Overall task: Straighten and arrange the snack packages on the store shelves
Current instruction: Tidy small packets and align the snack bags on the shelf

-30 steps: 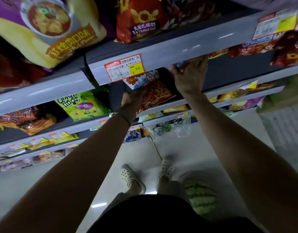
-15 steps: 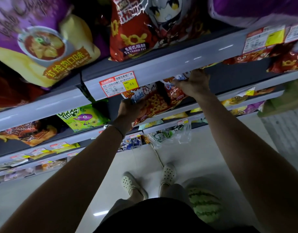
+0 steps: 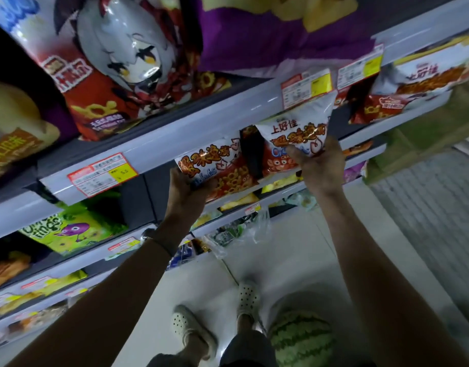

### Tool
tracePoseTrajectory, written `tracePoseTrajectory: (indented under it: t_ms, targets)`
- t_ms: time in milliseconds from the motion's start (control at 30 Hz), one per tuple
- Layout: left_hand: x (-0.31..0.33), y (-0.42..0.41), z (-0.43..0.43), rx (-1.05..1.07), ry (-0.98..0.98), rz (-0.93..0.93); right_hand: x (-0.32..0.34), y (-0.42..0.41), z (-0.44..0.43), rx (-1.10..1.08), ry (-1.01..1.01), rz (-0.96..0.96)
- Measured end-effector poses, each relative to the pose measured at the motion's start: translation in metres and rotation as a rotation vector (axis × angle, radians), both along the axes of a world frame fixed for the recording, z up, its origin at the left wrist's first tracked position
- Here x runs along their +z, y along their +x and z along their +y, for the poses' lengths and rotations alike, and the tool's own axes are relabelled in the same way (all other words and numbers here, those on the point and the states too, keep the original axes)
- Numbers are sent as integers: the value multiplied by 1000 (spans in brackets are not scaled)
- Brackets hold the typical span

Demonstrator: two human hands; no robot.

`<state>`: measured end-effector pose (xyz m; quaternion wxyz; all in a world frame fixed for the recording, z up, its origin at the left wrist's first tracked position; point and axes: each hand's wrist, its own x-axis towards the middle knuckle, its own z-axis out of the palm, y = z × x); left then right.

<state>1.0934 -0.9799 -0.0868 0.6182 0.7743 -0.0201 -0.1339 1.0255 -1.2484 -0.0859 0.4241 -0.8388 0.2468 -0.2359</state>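
Compared with half a second ago, we now see both crab-snack bags drawn forward from under the shelf edge (image 3: 201, 128), where before they sat half hidden in the shadow behind it. The left hand (image 3: 187, 197) has its fingers (image 3: 180, 178) clenched on the lower corner of the left snack bag (image 3: 214, 168), which leans at the front of the second shelf. The right hand (image 3: 320, 165), which earlier reached up under the shelf lip, now holds the right snack bag (image 3: 297, 133) out in front of that lip, thumb across its face, the bag tilted and overlapping a price tag (image 3: 306, 87).

On the right bag we read "上好佳" above large orange characters, a blue word beginning "Cr" and a small red crab drawing. The left bag shows the same orange characters. The left price tag (image 3: 103, 174) reads "5.5" on its yellow patch; its other print is too small to read. Above, a red bag with a white-haired cartoon figure (image 3: 116, 70) carries a dark label we cannot read. Lower left, a green bag (image 3: 69, 229) shows "rings". A watermelon (image 3: 302, 337) lies on the floor by the person's white shoes (image 3: 193, 332).
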Motion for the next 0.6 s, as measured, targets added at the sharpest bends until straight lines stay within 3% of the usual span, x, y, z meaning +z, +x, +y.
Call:
tracePoseTrajectory:
  t_ms: [67,200,400,600]
  targets:
    - [-3,2,-20,-11,5,-3,6,-3,-22,-57,150,-16]
    - [5,7,-74,-54,-21,-44,6,4,-62,-145,217,20]
    - [-4,26,-115,-92,-43,-97,-3,21,-101,-152,199,109]
    - [-21,21,-128,-103,41,17,-5,30,-116,-158,280,140]
